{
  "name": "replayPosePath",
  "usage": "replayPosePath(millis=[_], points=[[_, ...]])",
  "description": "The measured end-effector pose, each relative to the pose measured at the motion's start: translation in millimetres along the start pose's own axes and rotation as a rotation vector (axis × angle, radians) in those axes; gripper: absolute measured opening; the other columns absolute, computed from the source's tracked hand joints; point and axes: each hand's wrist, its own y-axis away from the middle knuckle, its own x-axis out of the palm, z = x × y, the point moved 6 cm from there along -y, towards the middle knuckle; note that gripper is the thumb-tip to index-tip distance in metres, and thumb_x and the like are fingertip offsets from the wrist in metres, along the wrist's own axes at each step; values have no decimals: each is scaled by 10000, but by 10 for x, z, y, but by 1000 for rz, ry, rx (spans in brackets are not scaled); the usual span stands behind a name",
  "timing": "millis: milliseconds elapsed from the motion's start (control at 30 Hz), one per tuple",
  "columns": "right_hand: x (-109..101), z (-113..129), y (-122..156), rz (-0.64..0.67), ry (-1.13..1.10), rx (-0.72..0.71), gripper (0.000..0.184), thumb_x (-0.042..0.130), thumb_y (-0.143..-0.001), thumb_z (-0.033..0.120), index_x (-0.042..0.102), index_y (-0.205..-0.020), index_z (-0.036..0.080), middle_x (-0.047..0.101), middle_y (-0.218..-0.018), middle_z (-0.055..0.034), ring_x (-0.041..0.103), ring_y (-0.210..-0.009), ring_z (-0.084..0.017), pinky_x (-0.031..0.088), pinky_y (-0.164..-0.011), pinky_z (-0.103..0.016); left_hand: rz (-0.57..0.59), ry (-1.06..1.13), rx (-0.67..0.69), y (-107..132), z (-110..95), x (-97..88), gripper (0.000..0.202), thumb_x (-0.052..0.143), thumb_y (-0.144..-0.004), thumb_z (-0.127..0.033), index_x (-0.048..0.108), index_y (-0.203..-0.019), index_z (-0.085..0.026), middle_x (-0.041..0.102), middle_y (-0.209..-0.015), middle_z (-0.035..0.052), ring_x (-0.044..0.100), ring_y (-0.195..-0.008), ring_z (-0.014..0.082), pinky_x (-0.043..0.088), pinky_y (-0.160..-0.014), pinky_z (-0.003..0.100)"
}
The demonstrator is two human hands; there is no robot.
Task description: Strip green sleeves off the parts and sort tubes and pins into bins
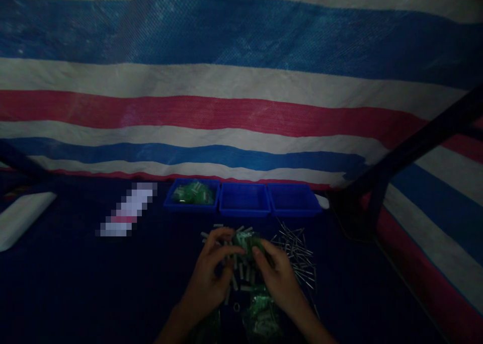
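Observation:
My left hand (211, 271) and my right hand (277, 271) meet over a dark blue table (75, 283), fingers curled round a small green part (247, 242) held between them. Short pale tubes (241, 273) lie scattered under and between my hands. A pile of thin metal pins (296, 253) lies just right of my right hand. More green parts (262, 319) sit in clear bags near my wrists. The light is dim and fine detail is hard to make out.
Three blue trays stand in a row at the back: the left tray (171, 203) holds green parts, the middle tray (244, 210) and right tray (294, 210) look bare. A striped tarpaulin (226, 107) hangs behind. A dark bar (415, 148) slants at right. A white object (22, 216) lies at far left.

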Motion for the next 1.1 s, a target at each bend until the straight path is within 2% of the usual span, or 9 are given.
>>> replayPosePath(millis=[100, 233, 367, 433, 567, 667, 867, 1000, 1100], points=[[7, 75, 20, 8, 217, -200, 289, 424, -877, 227, 623, -1086, 215, 636, -822, -48, 588, -784, -176, 479, -732, -319, -38, 144, -191, -19, 123, -48, 180, 506, -822, -318, 645, -854, -209, 529, -1041, 67, 501, -1015, 213, 418, -871, 338], [79, 134, 101, 53, 456, -430, 405, 398, -853, 112, 554, -1197, 258, 550, -780, -48, 538, -741, -171, 475, -645, -312, -13, 318, -475, 23, 347, 33, 409, 403, -847, -494, 612, -746, -157, 540, -686, 21, 506, -655, 149, 435, -619, 267], [125, 167, 141, 83, 426, -456, 482, 397, -844, 68, 471, -1261, 297, 502, -971, -61, 520, -889, -160, 486, -742, -311, 100, 347, -461, -54, 303, -5, 321, 541, -777, -461, 613, -797, -150, 575, -672, 5, 509, -620, 135, 411, -571, 231], [108, 179, 138, 58, 379, -421, 476, 422, -853, 97, 424, -1285, 297, 484, -1035, -60, 508, -949, -158, 479, -802, -314, 94, 251, -386, -170, 229, -249, 287, 539, -784, -427, 609, -844, -155, 621, -789, 27, 560, -749, 168, 441, -684, 258], [55, 189, 120, 2, 331, -376, 451, 442, -865, 151, 372, -1292, 279, 475, -1087, -61, 494, -1016, -164, 458, -869, -327, -136, -299, -267, -500, 130, -1128, 318, 534, -772, -405, 592, -965, -159, 637, -945, 52, 578, -816, 190, 436, -765, 292], [41, 183, 104, -8, 338, -357, 441, 442, -865, 167, 361, -1287, 263, 476, -1115, -67, 488, -1046, -173, 446, -897, -340, -9, -631, -130, -793, 90, -1481, 285, 451, -829, -312, 583, -997, -123, 630, -968, 75, 561, -852, 177, 420, -795, 293], [73, 150, 84, 19, 374, -322, 457, 451, -856, 176, 348, -1296, 240, 482, -1148, -77, 488, -1072, -184, 443, -916, -348, 503, -1095, -91, -1080, 320, -1333, 267, 379, -853, -164, 595, -1002, -120, 636, -944, 81, 559, -799, 164, 402, -739, 280], [82, 107, 71, 43, 424, -284, 484, 451, -859, 197, 316, -1323, 220, 495, -1170, -90, 482, -1091, -196, 433, -928, -372, 595, -1113, -96, -1143, 526, -1099, 183, 478, -773, -138, 649, -837, -123, 655, -831, 85, 575, -781, 197, 411, -729, 290], [126, 106, 64, 136, 506, -288, 379, 458, -862, 215, 438, -1241, 210, 553, -1112, -80, 502, -1054, -208, 414, -934, -404, 594, -1056, -108, -1196, 659, -1022, 163, 514, -747, -139, 660, -819, -137, 663, -808, 84, 590, -783, 212, 423, -744, 303]])
